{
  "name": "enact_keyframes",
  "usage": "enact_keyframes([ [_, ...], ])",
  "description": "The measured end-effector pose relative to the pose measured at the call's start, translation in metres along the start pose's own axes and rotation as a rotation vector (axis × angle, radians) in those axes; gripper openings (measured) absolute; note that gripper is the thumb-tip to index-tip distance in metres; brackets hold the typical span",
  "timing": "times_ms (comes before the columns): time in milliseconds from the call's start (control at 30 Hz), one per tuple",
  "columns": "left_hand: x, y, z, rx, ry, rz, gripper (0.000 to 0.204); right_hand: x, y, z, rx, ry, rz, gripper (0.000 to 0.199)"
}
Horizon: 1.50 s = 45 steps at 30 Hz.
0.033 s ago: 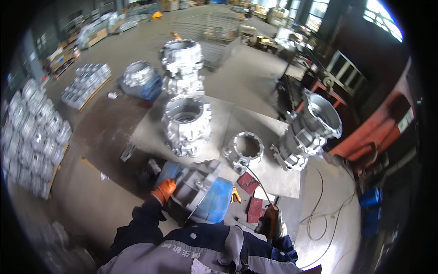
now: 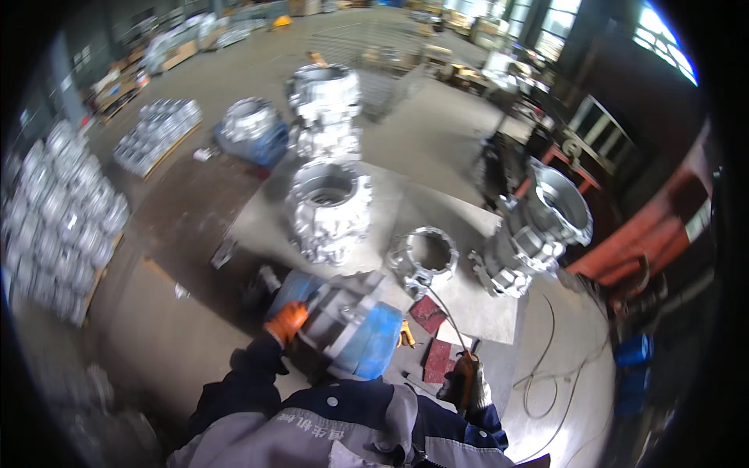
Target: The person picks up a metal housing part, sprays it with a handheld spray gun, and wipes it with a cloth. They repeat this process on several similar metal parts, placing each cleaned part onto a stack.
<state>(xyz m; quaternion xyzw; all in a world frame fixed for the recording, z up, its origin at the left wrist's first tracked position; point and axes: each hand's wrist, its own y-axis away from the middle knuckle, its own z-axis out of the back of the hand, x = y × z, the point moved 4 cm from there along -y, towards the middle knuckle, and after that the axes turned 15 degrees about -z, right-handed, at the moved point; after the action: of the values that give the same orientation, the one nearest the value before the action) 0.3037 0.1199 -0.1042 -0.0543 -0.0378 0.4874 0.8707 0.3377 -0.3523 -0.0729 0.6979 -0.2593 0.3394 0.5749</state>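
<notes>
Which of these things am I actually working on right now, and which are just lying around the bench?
In hand:
left hand, orange glove, on the casting on the blue stand
right hand, gripping a dark tool

Lying about:
large ribbed housing
ring casting
flanged housing
stacked castings

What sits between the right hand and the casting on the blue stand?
The left hand already rests on the grey casting on the blue stand. The right hand, holding a dark tool, is apart; a small orange tool and red blocks lie between.

Grey-blue metal casting [image 2: 351, 324], tilted sideways
</notes>
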Motion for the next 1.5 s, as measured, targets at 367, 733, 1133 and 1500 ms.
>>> enact_keyframes([
  [367, -0.157, 0.035, 0.055, -0.364, 0.921, 0.97, 0.036, 0.02, -0.016, -0.004, 0.195, 0.284, 0.048, 0.045],
  [733, -0.318, 0.149, 0.111, -0.627, 0.809, 1.591, 0.05, -0.007, -0.053, -0.118, 0.725, 0.584, -0.471, 0.05],
  [1133, -0.454, 0.224, 0.125, -0.886, 0.646, 2.137, 0.057, -0.08, 0.001, -0.269, 1.133, 0.867, -0.617, 0.037],
  [1500, -0.602, 0.168, 0.121, -1.314, 0.394, 2.502, 0.065, -0.123, 0.063, -0.304, 1.418, 1.264, -0.632, 0.032],
])
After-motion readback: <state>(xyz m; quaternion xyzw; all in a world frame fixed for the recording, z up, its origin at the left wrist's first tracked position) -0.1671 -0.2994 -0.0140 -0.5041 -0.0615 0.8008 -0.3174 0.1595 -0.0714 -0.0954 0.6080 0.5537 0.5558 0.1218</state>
